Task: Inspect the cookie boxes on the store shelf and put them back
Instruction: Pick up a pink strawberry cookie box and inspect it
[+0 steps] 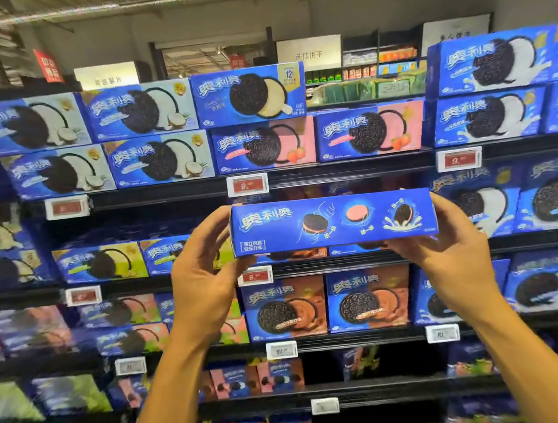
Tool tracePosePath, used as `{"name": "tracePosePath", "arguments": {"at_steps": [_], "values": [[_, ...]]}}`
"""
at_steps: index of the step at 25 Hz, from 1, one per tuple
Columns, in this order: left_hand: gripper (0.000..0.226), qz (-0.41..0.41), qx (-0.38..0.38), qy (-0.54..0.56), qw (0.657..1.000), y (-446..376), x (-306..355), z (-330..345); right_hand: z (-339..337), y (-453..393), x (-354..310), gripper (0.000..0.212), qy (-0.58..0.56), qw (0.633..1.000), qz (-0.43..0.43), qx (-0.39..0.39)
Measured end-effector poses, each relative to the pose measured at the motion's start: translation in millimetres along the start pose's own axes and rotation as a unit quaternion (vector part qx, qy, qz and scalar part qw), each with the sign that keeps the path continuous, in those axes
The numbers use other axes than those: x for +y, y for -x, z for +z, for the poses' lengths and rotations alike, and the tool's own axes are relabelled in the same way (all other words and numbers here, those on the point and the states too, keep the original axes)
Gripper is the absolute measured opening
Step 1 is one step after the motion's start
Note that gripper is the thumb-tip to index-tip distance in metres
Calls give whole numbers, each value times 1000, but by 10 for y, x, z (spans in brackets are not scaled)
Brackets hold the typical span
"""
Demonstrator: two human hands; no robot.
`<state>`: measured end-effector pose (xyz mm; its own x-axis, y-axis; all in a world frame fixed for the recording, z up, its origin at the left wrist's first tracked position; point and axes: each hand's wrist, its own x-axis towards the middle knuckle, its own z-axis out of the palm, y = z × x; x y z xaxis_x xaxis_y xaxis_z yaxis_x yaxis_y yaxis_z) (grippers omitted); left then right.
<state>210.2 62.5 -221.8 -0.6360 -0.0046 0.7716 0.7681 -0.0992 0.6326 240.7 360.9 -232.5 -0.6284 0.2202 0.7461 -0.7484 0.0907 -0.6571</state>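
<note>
Head view: we see one blue box (333, 221) held level in front of the shelf (335, 172).
Left hand (204, 270): we grip the box's left end, fingers curled round it.
Right hand (453, 244): we grip its right end likewise.
Box place: below the shelf's red tag (247, 184), under the strawberry boxes (264, 145).

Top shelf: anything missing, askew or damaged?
One gap: the top shelf has no second-tier box above the right strawberry box, so the aisle behind shows through. The held box, gripped at its ends by the left hand and right hand, looks undamaged.
</note>
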Motion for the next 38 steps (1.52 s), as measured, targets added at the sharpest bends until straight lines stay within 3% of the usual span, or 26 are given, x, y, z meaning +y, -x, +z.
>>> {"name": "tracePosePath", "arguments": {"at_steps": [5, 9, 11, 14, 21, 25, 30, 35, 38], "values": [[66, 7, -27, -7, 1000, 105, 93, -175, 161, 197, 3, 56, 1, 1000, 25, -5], [54, -124, -41, 129, 983, 97, 22, -328, 178, 253, -60, 46, -4, 998, 62, 1], [40, -206, -29, 166, 964, 125, -55, -333, 208, 269, -76, 62, -35, 993, 109, 21], [44, -263, -19, 181, 948, 185, -151, -292, 246, 299, -79, 89, -41, 985, 160, 57], [47, -278, -6, 226, 934, 212, -283, -124, 174, 372, -111, 46, -120, 967, 216, 66], [46, -318, 7, 215, 923, 225, -379, 50, 109, 452, -35, 48, -193, 939, 273, 78], [48, -331, 10, 140, 933, 264, -407, 241, 42, 481, 80, 28, -183, 917, 338, 103], [47, -332, 0, 181, 926, 245, -347, 546, -151, 491, 352, 23, -251, 841, 434, 204], [57, -331, -34, 142, 932, 176, -287, 803, -283, 556, 444, 14, -294, 799, 470, 234]]}}
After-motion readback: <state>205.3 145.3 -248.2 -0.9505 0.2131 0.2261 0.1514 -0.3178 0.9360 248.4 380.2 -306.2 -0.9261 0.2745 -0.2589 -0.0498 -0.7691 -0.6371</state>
